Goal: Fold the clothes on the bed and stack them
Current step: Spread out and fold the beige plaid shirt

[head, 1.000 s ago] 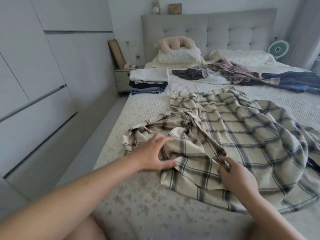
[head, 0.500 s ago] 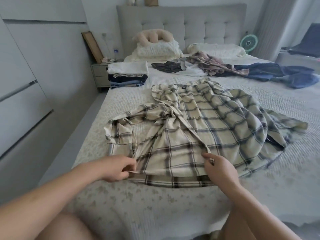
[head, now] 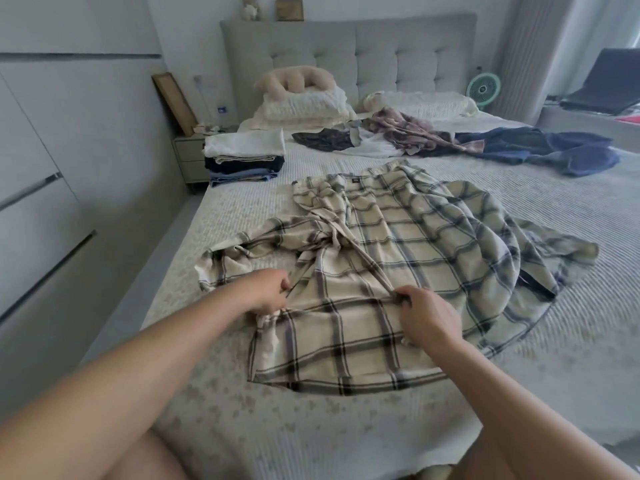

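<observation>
The plaid shirt (head: 398, 258) lay spread on the bed (head: 588, 306), rumpled. The left hand (head: 266, 292) pinched its cloth with curled fingers, and the right hand (head: 426, 317) gripped a fold. A folded stack (head: 244, 157) stood near the pillows (head: 304, 105).

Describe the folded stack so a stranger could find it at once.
Start at the grey headboard and go to the bed's left edge, by the nightstand. The stack sits there: white on top, dark navy in the middle, light blue below. It alone is squarely folded; the other clothes lie crumpled.
</observation>
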